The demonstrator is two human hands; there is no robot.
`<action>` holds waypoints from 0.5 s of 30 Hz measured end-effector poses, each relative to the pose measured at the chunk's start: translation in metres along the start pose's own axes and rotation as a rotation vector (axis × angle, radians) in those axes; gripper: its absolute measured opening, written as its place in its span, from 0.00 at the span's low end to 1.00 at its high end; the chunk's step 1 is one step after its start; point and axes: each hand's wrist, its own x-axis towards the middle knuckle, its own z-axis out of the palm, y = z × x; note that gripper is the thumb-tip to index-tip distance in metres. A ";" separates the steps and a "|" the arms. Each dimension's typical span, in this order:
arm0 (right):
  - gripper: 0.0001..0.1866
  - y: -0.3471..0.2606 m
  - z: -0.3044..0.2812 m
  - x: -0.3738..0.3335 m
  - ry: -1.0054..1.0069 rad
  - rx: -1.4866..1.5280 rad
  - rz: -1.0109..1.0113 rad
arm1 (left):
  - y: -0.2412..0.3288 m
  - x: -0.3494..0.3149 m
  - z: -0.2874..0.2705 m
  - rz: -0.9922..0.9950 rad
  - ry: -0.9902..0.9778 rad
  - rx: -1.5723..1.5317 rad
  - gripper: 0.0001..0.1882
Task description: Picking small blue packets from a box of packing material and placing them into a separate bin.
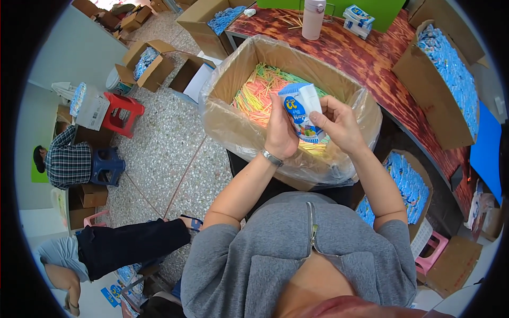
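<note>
Between both my hands is a small blue and white packet [306, 110] with yellow print and a colourful picture, held tilted over a big carton. My left hand [282, 127] is closed on its left side, a metal-banded watch at the wrist. My right hand [342, 124] grips the packet's right side, thumb pressed on its front. Beneath them stands the cardboard carton [339, 78], lined with clear plastic. Thin sticks [254, 98] in pink, yellow and green lie loose in it. Whether the packet is sealed or filled I cannot tell.
A red-brown patterned table [360, 61] runs behind the carton, bearing a pink bottle [313, 21] and stacked packets [358, 21]. At right are cartons of blue packets [450, 74] [405, 183]. Left, a person [69, 159] sits on a blue stool [106, 167]; a red stool [123, 114] stands nearby.
</note>
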 end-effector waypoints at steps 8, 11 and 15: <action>0.10 0.014 0.000 -0.004 0.007 0.136 0.112 | -0.006 -0.002 -0.007 -0.162 0.007 -0.172 0.35; 0.11 0.016 0.000 -0.004 -0.011 0.124 0.116 | -0.006 -0.004 -0.004 -0.178 0.029 -0.190 0.36; 0.15 0.020 0.001 -0.006 -0.037 0.101 0.134 | -0.002 -0.007 -0.001 -0.183 0.056 -0.130 0.37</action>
